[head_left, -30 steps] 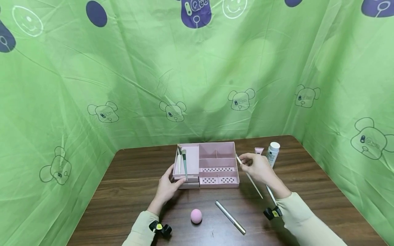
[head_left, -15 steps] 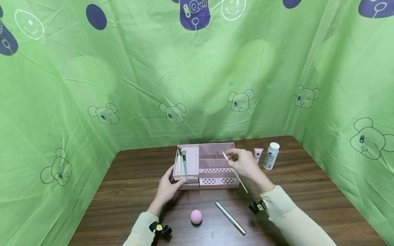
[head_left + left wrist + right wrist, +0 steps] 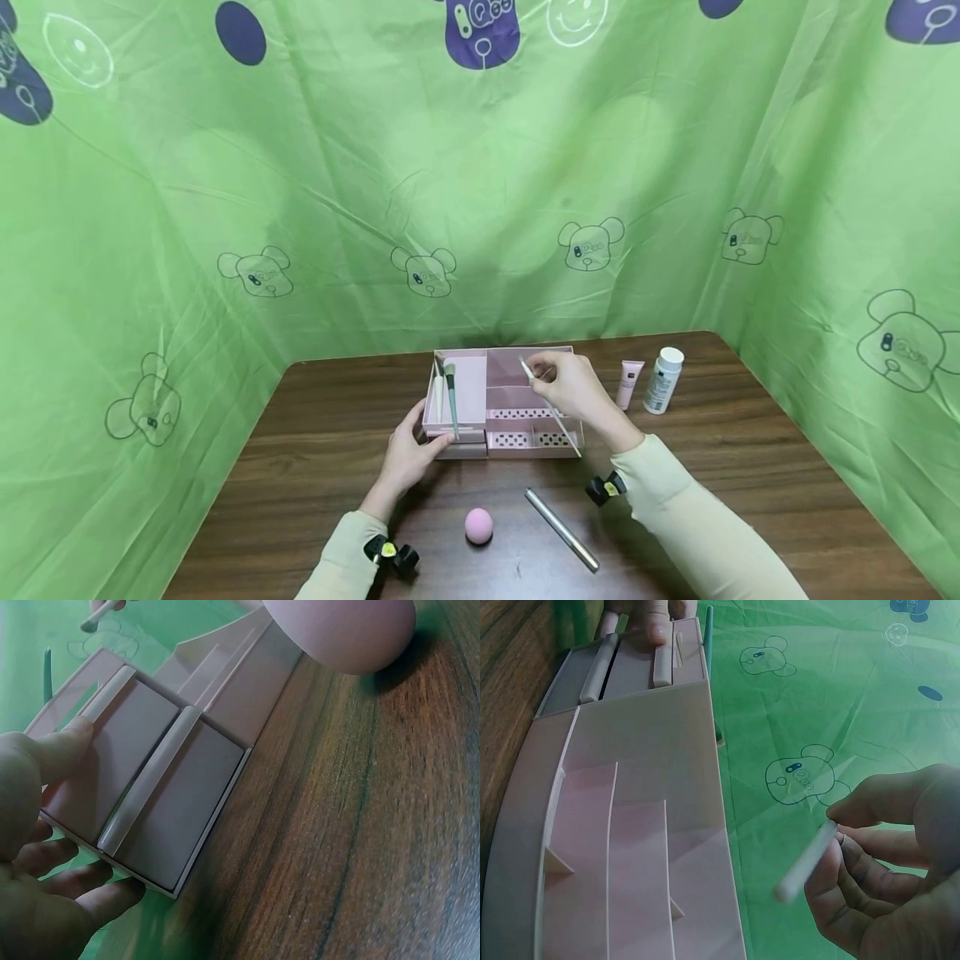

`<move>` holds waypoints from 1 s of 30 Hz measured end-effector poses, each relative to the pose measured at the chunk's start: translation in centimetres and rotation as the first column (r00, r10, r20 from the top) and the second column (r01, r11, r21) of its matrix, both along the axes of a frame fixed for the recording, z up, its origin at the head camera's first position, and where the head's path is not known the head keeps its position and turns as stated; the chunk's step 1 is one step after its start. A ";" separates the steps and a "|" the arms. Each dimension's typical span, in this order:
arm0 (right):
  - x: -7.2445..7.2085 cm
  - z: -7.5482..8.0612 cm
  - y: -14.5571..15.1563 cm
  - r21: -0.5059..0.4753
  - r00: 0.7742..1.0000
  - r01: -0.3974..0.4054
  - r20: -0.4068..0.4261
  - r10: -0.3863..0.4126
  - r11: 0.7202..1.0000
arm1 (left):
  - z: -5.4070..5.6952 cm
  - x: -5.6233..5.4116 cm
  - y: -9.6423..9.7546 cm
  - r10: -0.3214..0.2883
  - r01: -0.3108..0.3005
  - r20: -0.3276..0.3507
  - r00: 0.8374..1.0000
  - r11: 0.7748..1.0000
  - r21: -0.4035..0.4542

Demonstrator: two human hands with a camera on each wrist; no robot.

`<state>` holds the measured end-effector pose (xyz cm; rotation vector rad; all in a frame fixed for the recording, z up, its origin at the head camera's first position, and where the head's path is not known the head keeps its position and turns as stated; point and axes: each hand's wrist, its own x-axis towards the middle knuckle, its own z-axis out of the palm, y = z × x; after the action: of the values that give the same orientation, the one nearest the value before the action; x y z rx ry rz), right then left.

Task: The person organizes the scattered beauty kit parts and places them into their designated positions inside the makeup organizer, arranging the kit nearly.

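In the head view, a pink makeup organizer (image 3: 469, 387) with compartments and two drawers stands on the table. My left hand (image 3: 407, 457) grips its left side. In the left wrist view the thumb (image 3: 67, 746) lies on a drawer handle and the fingers reach along the side wall. A white-handled makeup brush (image 3: 556, 410) is pinched between the thumb and fingers of my right hand (image 3: 572, 388), over the organizer's right compartments. The brush slants, its handle end (image 3: 799, 871) toward the front. Lying in the upper left tray are a white brush (image 3: 438, 393) and a green-handled brush (image 3: 452, 398).
A pink ball-shaped sponge (image 3: 478, 527) and a silver tube (image 3: 561, 530) lie on the wooden table (image 3: 315, 467) in front of the organizer. To its right stand a small pink squeeze tube (image 3: 628, 383) and a white bottle (image 3: 663, 382). A green curtain (image 3: 480, 183) hangs around the table.
My right hand has carried the brush leftward from the organizer's right side to above its right compartments. The squeeze tube and bottle are uncovered now. My left hand stays in place.
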<state>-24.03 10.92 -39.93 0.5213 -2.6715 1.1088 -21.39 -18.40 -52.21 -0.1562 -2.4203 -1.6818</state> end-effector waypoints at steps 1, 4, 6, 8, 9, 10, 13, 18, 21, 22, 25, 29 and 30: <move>-0.1 0.1 -0.1 0.001 1.000 0.000 -0.001 0.000 1.000 | 0.1 0.0 0.0 -0.002 0.002 -0.004 1.000 1.000 -0.002; -0.4 0.1 -0.3 0.016 1.000 0.001 -0.011 -0.001 1.000 | 0.2 -0.1 0.0 -0.003 0.003 -0.004 1.000 1.000 -0.007; -0.5 0.1 -0.5 0.023 1.000 -0.002 -0.020 0.003 1.000 | 0.3 -0.1 0.0 0.003 -0.003 0.001 1.000 1.000 -0.014; -0.6 0.1 -0.7 0.027 1.000 -0.003 -0.026 0.004 1.000 | 0.3 -0.1 0.0 0.010 -0.010 0.010 1.000 1.000 -0.013; -0.7 0.1 -0.8 0.021 0.999 -0.007 -0.031 0.008 1.000 | 0.3 -0.1 0.0 0.013 -0.013 0.015 1.000 1.000 -0.016; -0.7 0.1 -0.9 0.018 0.999 -0.010 -0.035 0.011 1.000 | 0.3 -0.1 0.0 0.015 -0.015 0.016 1.000 1.000 -0.018; -0.8 0.1 -1.3 0.008 0.999 -0.012 -0.040 0.012 1.000 | 0.2 0.0 0.0 0.013 -0.013 0.011 1.000 1.000 -0.016; -1.0 0.2 -1.9 -0.018 0.999 -0.018 -0.033 0.017 1.000 | 0.1 0.0 -0.1 0.011 -0.011 0.006 1.000 1.000 -0.024; -1.3 0.2 -2.4 -0.021 0.999 -0.014 -0.034 0.013 1.000 | 0.0 0.0 -0.1 0.015 -0.015 0.009 1.000 1.000 -0.027; -1.4 0.2 -2.5 -0.018 0.999 -0.011 -0.035 0.011 1.000 | 0.0 0.0 -0.1 0.016 -0.016 0.011 1.000 1.000 -0.022; -1.7 0.2 -2.9 -0.009 0.999 -0.005 -0.036 0.004 1.000 | 0.0 0.0 -0.1 0.010 -0.010 0.001 1.000 1.000 -0.016; -1.9 0.3 -3.5 -0.007 1.000 -0.010 -0.028 0.010 1.000 | -0.1 0.0 -0.1 0.003 -0.003 -0.009 1.000 1.000 -0.015; -1.9 0.4 -3.7 -0.011 1.000 -0.010 -0.024 0.009 1.000 | 0.0 0.0 -0.1 0.001 -0.002 -0.010 1.000 1.000 -0.017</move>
<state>-25.96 7.22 -39.58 0.5425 -2.6437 1.1121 -21.44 -18.49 -52.23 -0.1650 -2.4268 -1.6564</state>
